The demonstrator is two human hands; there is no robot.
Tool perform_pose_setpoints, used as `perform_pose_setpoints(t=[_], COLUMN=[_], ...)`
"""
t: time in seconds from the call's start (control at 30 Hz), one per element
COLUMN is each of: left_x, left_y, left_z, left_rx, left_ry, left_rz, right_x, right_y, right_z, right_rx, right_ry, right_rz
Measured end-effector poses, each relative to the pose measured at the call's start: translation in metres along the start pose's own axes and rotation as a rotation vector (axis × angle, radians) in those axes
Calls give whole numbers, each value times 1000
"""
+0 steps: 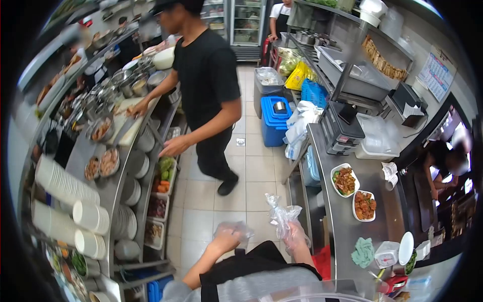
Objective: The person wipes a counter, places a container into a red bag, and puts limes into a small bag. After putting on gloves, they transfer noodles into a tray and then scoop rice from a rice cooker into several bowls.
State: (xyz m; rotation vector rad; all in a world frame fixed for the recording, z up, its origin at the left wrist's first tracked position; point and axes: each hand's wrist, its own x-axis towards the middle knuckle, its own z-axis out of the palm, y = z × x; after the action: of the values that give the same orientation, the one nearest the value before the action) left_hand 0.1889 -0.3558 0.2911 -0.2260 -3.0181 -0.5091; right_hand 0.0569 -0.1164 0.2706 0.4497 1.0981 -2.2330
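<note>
In the head view my left hand is at the lower middle, over the tiled floor and in front of my black apron. Clear thin plastic like a disposable glove covers it, and glare and blur hide how its fingers lie. My right hand, also in a clear glove, is raised to the right of it. Its fingers close on crumpled clear plastic that sticks up past the fingertips. The hands are apart from each other, and the counter edge lies just right of my right hand.
A co-worker in black stands ahead left at a steel counter with a cutting board. Stacked white containers stand at left. The right counter bears two food trays, a green cloth and a scale.
</note>
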Motion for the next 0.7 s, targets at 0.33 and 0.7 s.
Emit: perform_pose_setpoints(t=[0.33, 0.7], left_x=[138, 424], left_y=[-66, -149], left_z=[-14, -81], left_rx=[-182, -24], left_ry=[-396, -10], left_rz=[-367, 1], right_x=[155, 368], right_y=[-39, -229], right_z=[38, 144], right_rx=[-36, 214], right_ry=[155, -78], right_rz=[199, -126])
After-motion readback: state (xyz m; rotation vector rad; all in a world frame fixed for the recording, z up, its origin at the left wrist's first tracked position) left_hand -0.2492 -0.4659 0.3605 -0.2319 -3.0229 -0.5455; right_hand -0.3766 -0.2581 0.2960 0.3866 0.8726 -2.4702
